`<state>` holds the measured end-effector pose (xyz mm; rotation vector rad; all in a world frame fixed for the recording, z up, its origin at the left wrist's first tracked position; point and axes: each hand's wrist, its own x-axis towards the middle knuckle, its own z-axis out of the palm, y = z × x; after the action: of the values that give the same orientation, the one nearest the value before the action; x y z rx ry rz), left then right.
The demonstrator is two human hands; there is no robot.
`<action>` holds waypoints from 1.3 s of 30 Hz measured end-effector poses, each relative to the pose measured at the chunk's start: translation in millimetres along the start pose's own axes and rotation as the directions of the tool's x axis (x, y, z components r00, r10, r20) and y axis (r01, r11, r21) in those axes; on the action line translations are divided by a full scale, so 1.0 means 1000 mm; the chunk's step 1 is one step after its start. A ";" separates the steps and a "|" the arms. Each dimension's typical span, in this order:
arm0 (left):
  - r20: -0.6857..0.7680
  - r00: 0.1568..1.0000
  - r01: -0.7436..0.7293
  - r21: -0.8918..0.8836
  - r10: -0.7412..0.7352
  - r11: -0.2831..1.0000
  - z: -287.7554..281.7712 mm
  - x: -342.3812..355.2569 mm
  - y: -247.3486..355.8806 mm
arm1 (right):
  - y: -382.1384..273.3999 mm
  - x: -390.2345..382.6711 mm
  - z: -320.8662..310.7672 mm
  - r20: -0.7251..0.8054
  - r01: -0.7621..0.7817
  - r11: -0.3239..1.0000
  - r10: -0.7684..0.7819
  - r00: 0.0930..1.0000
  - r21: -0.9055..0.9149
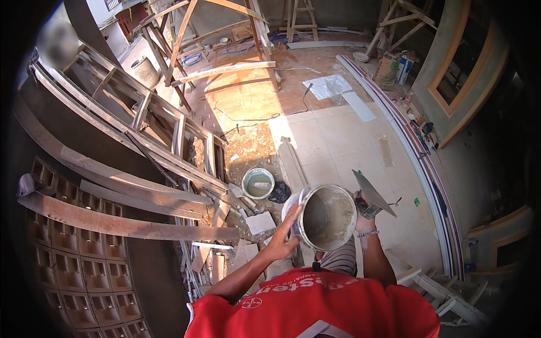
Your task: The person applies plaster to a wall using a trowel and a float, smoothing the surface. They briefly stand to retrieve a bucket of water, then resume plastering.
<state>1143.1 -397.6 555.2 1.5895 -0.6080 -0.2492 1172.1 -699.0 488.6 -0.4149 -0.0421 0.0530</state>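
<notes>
My left hand (284,236) grips the left side of a mortar-smeared bucket (329,217), tilted so its mostly bare, grey-stained inside faces up, with a pale rounded shape behind its left rim. My right hand (366,217) is closed on a flat metal trowel (376,188) just right of the bucket, its blade slanting upward. Whether that hand also touches the bucket is hard to tell. Beyond them, on the ground, stand a smaller bucket of cloudy water (258,183) and a black plastic bag (280,192). A small trowel (235,190) lies beside the water bucket.
Wooden ladders and frames (141,129) and long boards (129,222) lean on the left. Tile scraps (260,223) litter the ground. Long pipes (411,152) run along the tiled floor (338,146) at right, near framed windows (456,67). A wooden stepladder (439,296) is at lower right.
</notes>
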 end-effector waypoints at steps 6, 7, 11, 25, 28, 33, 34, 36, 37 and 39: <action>-0.299 0.938 0.104 -0.245 -0.177 0.964 0.010 0.152 -0.068 | -0.032 0.131 -0.037 -0.188 -0.083 0.995 0.071 0.980 -0.057; -0.320 0.927 0.159 -0.132 -0.194 0.978 0.010 0.182 -0.078 | -0.044 0.154 -0.037 -0.164 -0.128 0.991 0.122 0.979 -0.028; -0.444 0.867 0.289 0.074 -0.228 0.954 0.026 0.342 -0.127 | -0.131 0.276 -0.132 -0.160 -0.074 0.990 0.055 0.986 -0.120; -0.751 0.436 0.251 -0.428 -0.496 0.868 -0.078 0.563 -0.222 | -0.163 0.651 -0.077 0.170 -0.308 0.828 0.426 0.889 -0.468; -0.867 0.204 0.249 -0.403 -0.454 0.881 -0.116 0.572 -0.222 | -0.157 0.724 -0.055 0.058 -0.322 0.716 0.451 0.891 -0.620; -0.886 -0.180 0.067 -0.445 -0.428 0.893 -0.184 0.568 -0.289 | -0.152 0.865 -0.064 0.007 -0.379 0.447 0.654 0.756 -0.811; -0.862 -0.251 0.125 -0.481 -0.441 0.868 -0.196 0.571 -0.290 | -0.146 0.896 -0.067 -0.010 -0.303 0.270 0.732 0.682 -0.914; -0.886 -0.385 0.273 -0.377 -0.259 0.885 -0.222 0.571 -0.310 | -0.110 0.926 -0.022 -0.087 -0.311 0.176 0.731 0.676 -0.934; -0.880 -0.406 0.318 -0.390 -0.247 0.864 -0.236 0.573 -0.314 | -0.098 0.941 -0.002 -0.126 -0.364 0.169 0.740 0.661 -0.916; -0.877 -0.459 0.420 -0.355 -0.143 0.835 -0.268 0.586 -0.312 | -0.072 0.977 0.030 -0.186 -0.456 0.152 0.768 0.613 -0.877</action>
<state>1837.9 -470.6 400.1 1.4206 1.4092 0.8715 2148.9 -694.1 574.9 -1.5037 -0.2199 1.0250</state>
